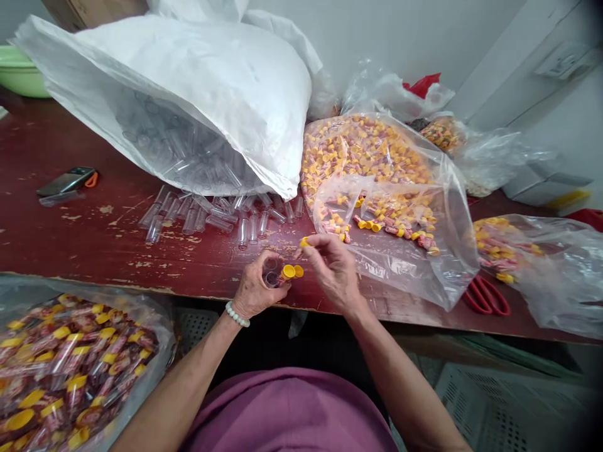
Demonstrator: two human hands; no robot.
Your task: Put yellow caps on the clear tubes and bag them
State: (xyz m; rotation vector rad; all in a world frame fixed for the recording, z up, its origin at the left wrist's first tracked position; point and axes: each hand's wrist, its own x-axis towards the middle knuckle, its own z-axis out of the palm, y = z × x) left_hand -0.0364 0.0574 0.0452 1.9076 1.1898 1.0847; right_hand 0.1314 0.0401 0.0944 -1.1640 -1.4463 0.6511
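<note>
My left hand (249, 290) is closed around a few clear plastic tubes (272, 279), their open mouths facing up. At its fingertips a round yellow flip cap (289, 272) shows with its lid swung open. Just to the right, my right hand (338, 271) pinches a small yellow-capped piece (304, 242) between thumb and fingers, slightly above the table. Its lower part is hard to make out. Beyond my hands, loose clear tubes (242, 231) lie on the dark red table (198, 270). A clear bag (405, 270) holds many yellow-capped pieces with pink-and-white wrapping (372, 150).
A large white sack (226, 75) spills clear tubes at the back left. Filled, capped tubes (70, 364) crowd a bag below the table's left edge. Red-handled scissors (485, 296) and another bag (560, 276) lie right. A phone-like dark device (66, 181) rests left.
</note>
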